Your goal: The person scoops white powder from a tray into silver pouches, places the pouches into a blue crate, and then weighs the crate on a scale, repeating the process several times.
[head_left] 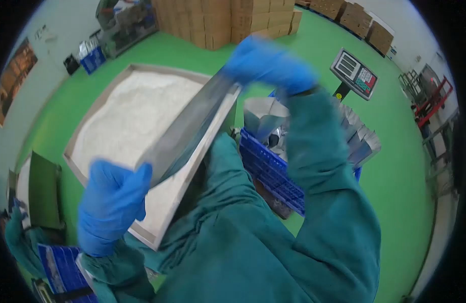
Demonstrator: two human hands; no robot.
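Note:
A silvery grey bag [185, 131] is stretched slantwise above a large tray [75, 169] of white powder [127, 113]. At its lower left end is my left hand [111, 204], in a blue glove, with the fingers closed on the bag. My right hand [268, 63], also blue-gloved and blurred by motion, grips the upper right end beyond the tray's rim. Whether anything is inside the bag cannot be seen.
Right of the tray, a blue crate [273, 169] holds silvery bags [361, 141]. Behind it stands a scale display [354, 73]. Cardboard boxes [217, 22] are stacked at the back. A co-worker's green sleeve [20, 242] shows at the left, near another blue crate [66, 272].

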